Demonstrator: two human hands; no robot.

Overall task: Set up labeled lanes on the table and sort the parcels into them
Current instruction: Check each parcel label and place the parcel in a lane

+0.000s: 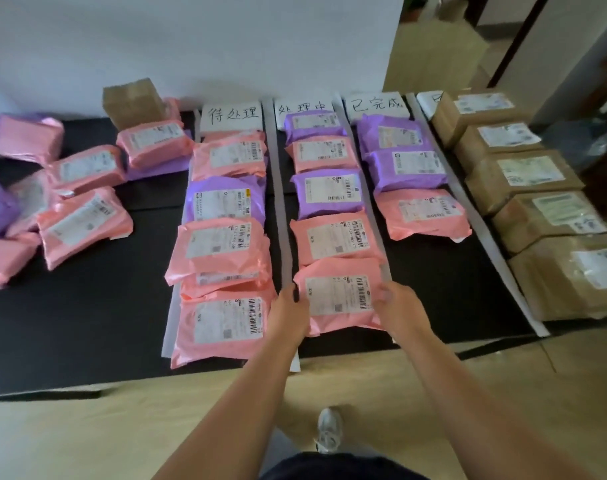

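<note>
At the near end of the second lane, the sorting step is in progress. The lanes are already marked out by white tape strips (284, 209) and handwritten label sheets (303, 110), and a pink parcel (340, 296) is being set down as the fifth item in this lane. The left hand (290, 315) is grasping the parcel's left edge and the right hand (397, 308) is grasping its right edge, with fingers curled onto the film. The parcel is lying label-up between the two hands, touching the fourth parcel (336, 237) behind it, over the black table (87, 323). Whether it is resting fully on the table cannot be told. By judgement, the next move is calling for both hands to let go, then reach for the unsorted pile (80, 216) at the table's left, well apart from this lane.
</note>
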